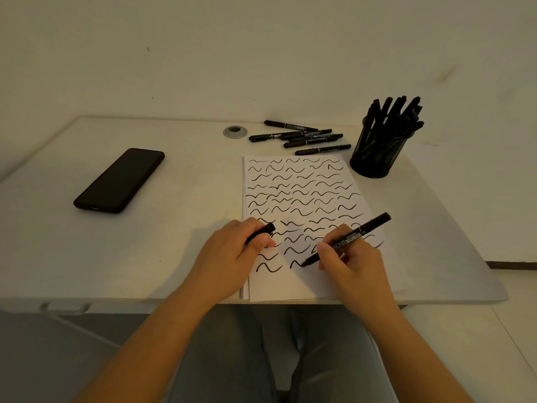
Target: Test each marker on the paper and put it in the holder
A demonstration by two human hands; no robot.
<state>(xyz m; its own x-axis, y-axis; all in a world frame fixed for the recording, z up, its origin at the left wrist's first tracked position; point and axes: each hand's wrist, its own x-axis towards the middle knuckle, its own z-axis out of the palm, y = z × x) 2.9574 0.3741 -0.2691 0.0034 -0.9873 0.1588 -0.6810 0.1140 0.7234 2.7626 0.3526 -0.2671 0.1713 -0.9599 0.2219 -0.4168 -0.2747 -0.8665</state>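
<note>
A black phone (119, 180) lies face down at an angle on the left part of the white table (180, 228), well apart from everything else. Farther back, near the table's rear edge, sits a round metal grommet (235, 132).

My left hand (229, 254) rests on the left edge of the paper (302, 199), its fingers curled around a black cap (261, 231), whose end pokes out past my knuckles toward the right. The heel of that hand lies on the table beside the sheet.

The paper lies in front of me, reaching from the table's near edge toward the back, and is covered with rows of short black wavy strokes. Behind its far edge, just right of the grommet, a loose cluster of black markers (302, 136) lies flat on the table, some touching or crossing each other.

My right hand (351, 257) pinches a black marker (348, 238) between thumb and fingers, the other fingers curled under. The marker slants, its tip down and to the left, touching the paper at the end of a fresh squiggle in the lowest row, its back end pointing up and to the right.

At the right rear, just past the paper's far right corner, stands a black mesh holder (376, 155), packed with upright and leaning black markers.
</note>
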